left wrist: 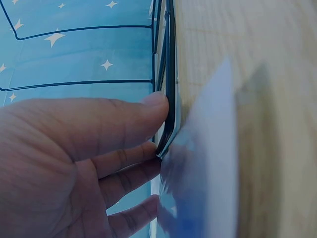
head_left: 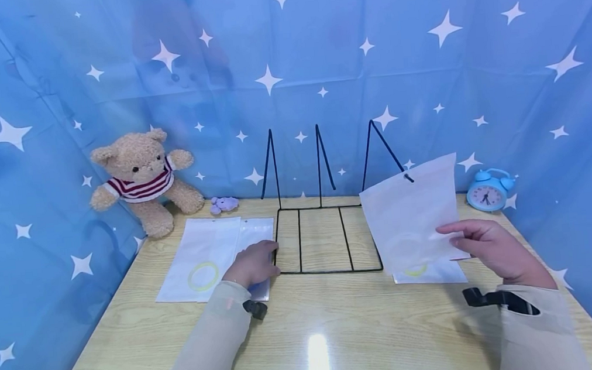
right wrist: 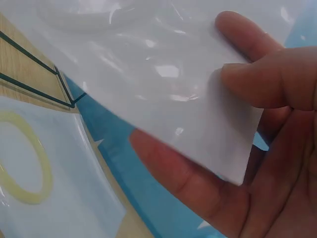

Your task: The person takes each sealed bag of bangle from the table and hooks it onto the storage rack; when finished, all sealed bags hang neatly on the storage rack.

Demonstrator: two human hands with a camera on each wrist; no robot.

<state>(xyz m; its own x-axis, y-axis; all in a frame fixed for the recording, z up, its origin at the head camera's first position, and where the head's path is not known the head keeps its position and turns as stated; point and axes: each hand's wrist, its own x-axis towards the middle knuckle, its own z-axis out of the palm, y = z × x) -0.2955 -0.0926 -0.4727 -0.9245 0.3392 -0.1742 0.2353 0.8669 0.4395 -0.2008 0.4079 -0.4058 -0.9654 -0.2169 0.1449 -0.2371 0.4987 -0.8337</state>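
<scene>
Our left hand (head_left: 252,263) pinches the rack (head_left: 330,272) and our right hand (head_left: 492,250) pinches the packet (head_left: 418,221) hanging near the tip of the rightmost hook (head_left: 391,151), where a tug towards us could slip it off or tear it.

Teddy bear (head_left: 139,181), purple toy (head_left: 224,205), blue clock (head_left: 488,190), starry curtain (head_left: 335,29)

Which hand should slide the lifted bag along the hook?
Probably the right hand: it pinches the white bag, whose top meets the right hook of the wire rack. The left hand grips the rack's left side.
</scene>
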